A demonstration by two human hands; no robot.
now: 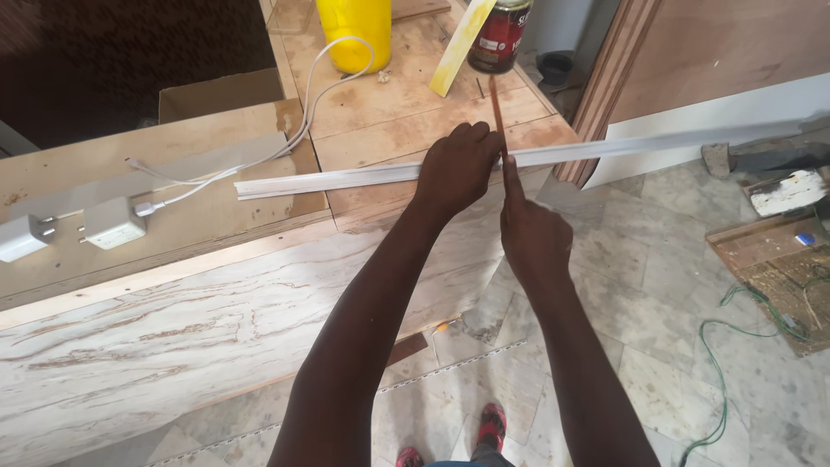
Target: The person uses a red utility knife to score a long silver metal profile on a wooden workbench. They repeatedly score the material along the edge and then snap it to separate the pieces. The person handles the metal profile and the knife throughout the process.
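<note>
A long white trim strip [328,179] lies across the plywood workbench [389,121] and juts out past its right edge. My left hand [456,166] presses down on the strip near the bench corner, fingers curled over it. My right hand [529,233] grips a thin brown stick [496,104], like a pencil, whose lower end meets the strip just right of my left hand. The stick's upper end points toward a dark red can [500,35].
A yellow jug [354,30], a pale yellow strip [461,43] and a white cable [294,130] with two chargers [112,222] lie on the benches. A marble-patterned board [173,329] leans in front. A white board [718,112], tiled floor and green wire [718,380] are at right.
</note>
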